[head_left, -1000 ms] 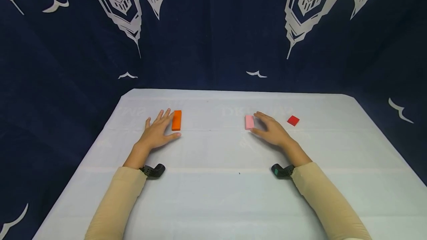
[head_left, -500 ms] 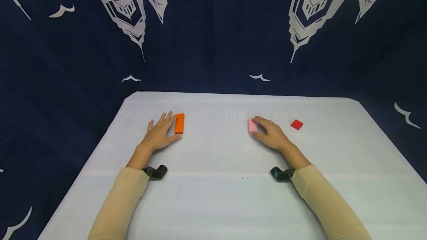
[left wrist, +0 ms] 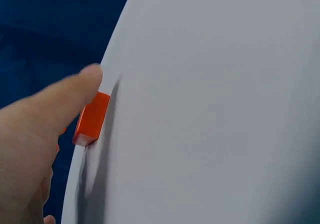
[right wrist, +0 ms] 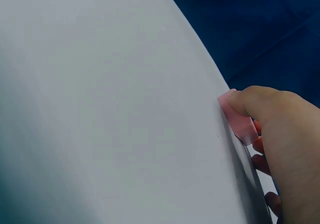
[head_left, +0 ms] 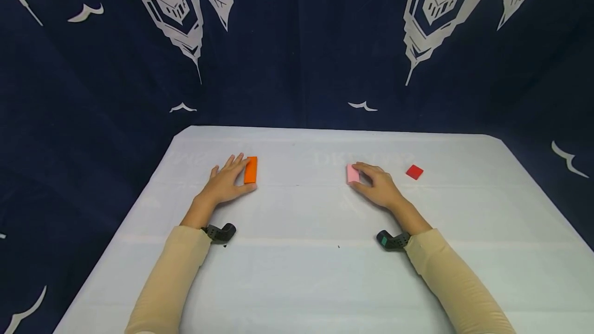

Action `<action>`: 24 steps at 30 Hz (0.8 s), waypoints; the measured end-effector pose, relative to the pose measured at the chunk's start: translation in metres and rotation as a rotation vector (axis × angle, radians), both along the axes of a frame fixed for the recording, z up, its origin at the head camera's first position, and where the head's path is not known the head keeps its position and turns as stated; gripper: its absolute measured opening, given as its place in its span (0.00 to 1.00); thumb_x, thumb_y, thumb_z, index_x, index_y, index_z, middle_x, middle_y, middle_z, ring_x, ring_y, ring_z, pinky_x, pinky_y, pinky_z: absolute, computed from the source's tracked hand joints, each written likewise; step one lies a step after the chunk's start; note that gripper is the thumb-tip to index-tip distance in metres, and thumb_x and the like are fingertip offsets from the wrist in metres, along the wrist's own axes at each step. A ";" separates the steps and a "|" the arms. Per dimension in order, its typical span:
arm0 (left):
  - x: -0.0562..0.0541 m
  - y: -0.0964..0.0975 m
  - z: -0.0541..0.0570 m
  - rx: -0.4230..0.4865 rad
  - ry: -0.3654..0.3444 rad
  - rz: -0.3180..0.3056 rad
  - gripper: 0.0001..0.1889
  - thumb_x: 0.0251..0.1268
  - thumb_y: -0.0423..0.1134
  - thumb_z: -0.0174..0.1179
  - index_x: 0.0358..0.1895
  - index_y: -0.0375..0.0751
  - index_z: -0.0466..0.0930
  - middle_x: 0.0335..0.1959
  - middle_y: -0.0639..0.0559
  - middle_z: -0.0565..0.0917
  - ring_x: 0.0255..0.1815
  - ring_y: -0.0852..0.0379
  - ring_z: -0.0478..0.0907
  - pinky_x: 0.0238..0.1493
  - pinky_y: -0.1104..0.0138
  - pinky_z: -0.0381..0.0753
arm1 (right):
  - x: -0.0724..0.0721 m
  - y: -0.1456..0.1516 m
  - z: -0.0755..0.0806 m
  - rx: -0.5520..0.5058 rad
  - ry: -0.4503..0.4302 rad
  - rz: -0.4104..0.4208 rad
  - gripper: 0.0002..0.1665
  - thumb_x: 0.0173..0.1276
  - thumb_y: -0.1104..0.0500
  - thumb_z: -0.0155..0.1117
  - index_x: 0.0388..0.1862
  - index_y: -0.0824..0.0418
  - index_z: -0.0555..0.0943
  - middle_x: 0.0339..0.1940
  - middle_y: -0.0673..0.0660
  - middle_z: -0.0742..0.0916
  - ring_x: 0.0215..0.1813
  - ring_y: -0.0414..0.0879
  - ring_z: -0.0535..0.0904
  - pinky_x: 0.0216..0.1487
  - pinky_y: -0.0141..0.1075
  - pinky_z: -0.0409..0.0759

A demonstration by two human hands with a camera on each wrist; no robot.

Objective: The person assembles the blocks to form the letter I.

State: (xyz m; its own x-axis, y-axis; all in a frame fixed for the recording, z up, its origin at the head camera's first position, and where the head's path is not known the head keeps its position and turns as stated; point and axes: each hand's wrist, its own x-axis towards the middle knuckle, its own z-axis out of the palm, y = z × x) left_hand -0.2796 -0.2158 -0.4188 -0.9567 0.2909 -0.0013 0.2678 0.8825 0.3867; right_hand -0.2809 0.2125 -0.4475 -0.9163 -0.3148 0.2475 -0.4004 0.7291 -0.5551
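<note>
On the white table lies an orange rectangular block (head_left: pixel 251 170), long side running away from me. My left hand (head_left: pixel 221 185) is around its left side, thumb by the near end and fingertips at the far end. In the left wrist view the thumb (left wrist: pixel 60 101) extends nearly straight across the orange block (left wrist: pixel 92 119); contact is unclear. Farther right, my right hand (head_left: pixel 379 188) pinches a pink block (head_left: pixel 352 173) between thumb and fingers at its two ends. The right wrist view has the thumb (right wrist: pixel 255 101) pressed on the pink block (right wrist: pixel 240 124), with other fingers partly hidden behind.
A flat red square piece (head_left: pixel 414 172) lies to the right of my right hand. The white-covered table (head_left: pixel 297 272) ends at a far edge before a dark blue patterned curtain (head_left: pixel 297 55). Black straps with small devices (head_left: pixel 221 233) sit at both wrists.
The right hand has closed farther over the pink block, thumb and fingers now at its ends. The left thumb and fingers have come slightly nearer the orange block. The head view has shifted a little.
</note>
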 end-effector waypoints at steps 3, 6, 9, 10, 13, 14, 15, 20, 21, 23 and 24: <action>-0.003 -0.001 0.000 0.047 -0.019 -0.018 0.48 0.59 0.62 0.62 0.77 0.44 0.53 0.79 0.45 0.48 0.79 0.44 0.38 0.69 0.37 0.34 | -0.001 0.001 -0.003 -0.029 0.020 -0.011 0.33 0.66 0.51 0.67 0.66 0.64 0.73 0.67 0.65 0.75 0.69 0.63 0.66 0.67 0.60 0.57; -0.008 -0.003 0.000 0.088 -0.029 -0.032 0.49 0.56 0.62 0.64 0.77 0.44 0.55 0.78 0.44 0.49 0.78 0.43 0.39 0.69 0.37 0.34 | -0.001 0.001 -0.005 -0.053 0.036 -0.021 0.33 0.65 0.51 0.68 0.65 0.64 0.74 0.66 0.65 0.76 0.68 0.63 0.67 0.67 0.59 0.58; -0.013 -0.004 -0.001 0.125 -0.045 -0.036 0.49 0.54 0.60 0.67 0.76 0.45 0.56 0.78 0.44 0.51 0.78 0.43 0.40 0.69 0.37 0.35 | -0.001 0.001 -0.006 -0.059 0.032 -0.029 0.33 0.64 0.51 0.68 0.65 0.63 0.75 0.66 0.64 0.76 0.68 0.62 0.67 0.67 0.60 0.57; -0.014 -0.004 -0.001 0.134 -0.052 -0.036 0.49 0.53 0.59 0.68 0.76 0.46 0.57 0.78 0.43 0.51 0.78 0.43 0.40 0.69 0.37 0.34 | -0.001 0.001 -0.006 -0.062 0.030 -0.029 0.33 0.64 0.51 0.68 0.65 0.63 0.75 0.66 0.64 0.76 0.68 0.62 0.67 0.66 0.60 0.57; -0.019 -0.003 -0.001 0.160 -0.067 -0.032 0.49 0.52 0.57 0.70 0.76 0.45 0.57 0.78 0.42 0.52 0.78 0.43 0.41 0.69 0.39 0.35 | -0.001 0.000 -0.005 -0.064 0.023 -0.027 0.33 0.64 0.51 0.68 0.65 0.63 0.74 0.66 0.64 0.76 0.68 0.62 0.67 0.66 0.60 0.56; -0.020 -0.003 -0.001 0.167 -0.072 -0.031 0.49 0.51 0.56 0.71 0.76 0.45 0.57 0.77 0.42 0.53 0.78 0.43 0.41 0.70 0.39 0.35 | -0.001 0.000 -0.005 -0.066 0.024 -0.026 0.33 0.64 0.51 0.68 0.65 0.63 0.74 0.66 0.64 0.76 0.68 0.62 0.67 0.66 0.60 0.56; -0.021 -0.002 -0.001 0.174 -0.076 -0.032 0.49 0.51 0.55 0.71 0.76 0.44 0.57 0.77 0.41 0.53 0.78 0.42 0.41 0.70 0.40 0.35 | 0.000 0.000 -0.005 -0.066 0.025 -0.024 0.33 0.64 0.51 0.68 0.65 0.63 0.74 0.66 0.64 0.76 0.68 0.62 0.67 0.66 0.60 0.57; -0.023 0.000 -0.001 0.208 -0.085 -0.026 0.49 0.50 0.52 0.73 0.75 0.45 0.58 0.76 0.39 0.55 0.78 0.42 0.43 0.71 0.43 0.34 | 0.000 -0.001 -0.004 -0.064 0.028 -0.023 0.33 0.64 0.52 0.68 0.65 0.63 0.74 0.66 0.64 0.76 0.68 0.62 0.67 0.66 0.60 0.57; -0.024 0.001 -0.002 0.210 -0.084 -0.025 0.49 0.49 0.52 0.73 0.75 0.45 0.58 0.76 0.39 0.56 0.78 0.42 0.44 0.72 0.43 0.34 | 0.000 -0.001 -0.004 -0.064 0.026 -0.024 0.33 0.64 0.52 0.68 0.65 0.63 0.74 0.66 0.64 0.76 0.68 0.62 0.67 0.66 0.60 0.57; -0.025 0.001 -0.005 0.216 -0.079 -0.022 0.48 0.49 0.51 0.73 0.74 0.45 0.59 0.75 0.39 0.58 0.77 0.41 0.46 0.72 0.44 0.34 | 0.000 -0.001 -0.004 -0.063 0.020 -0.027 0.33 0.64 0.52 0.68 0.66 0.63 0.74 0.66 0.64 0.76 0.68 0.61 0.67 0.66 0.60 0.57; -0.025 0.001 -0.006 0.218 -0.075 -0.021 0.48 0.49 0.51 0.73 0.74 0.44 0.60 0.75 0.39 0.59 0.77 0.41 0.48 0.72 0.44 0.34 | 0.000 0.000 -0.005 -0.061 0.016 -0.030 0.33 0.64 0.52 0.68 0.66 0.63 0.74 0.66 0.64 0.76 0.69 0.61 0.67 0.66 0.60 0.56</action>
State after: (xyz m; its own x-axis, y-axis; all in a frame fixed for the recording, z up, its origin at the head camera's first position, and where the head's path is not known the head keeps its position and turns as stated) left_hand -0.3046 -0.2149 -0.4246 -0.9501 0.3117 -0.0074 0.2483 0.7705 0.5872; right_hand -0.2806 0.2121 -0.4521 -0.9208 -0.2711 0.2804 -0.3882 0.7058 -0.5926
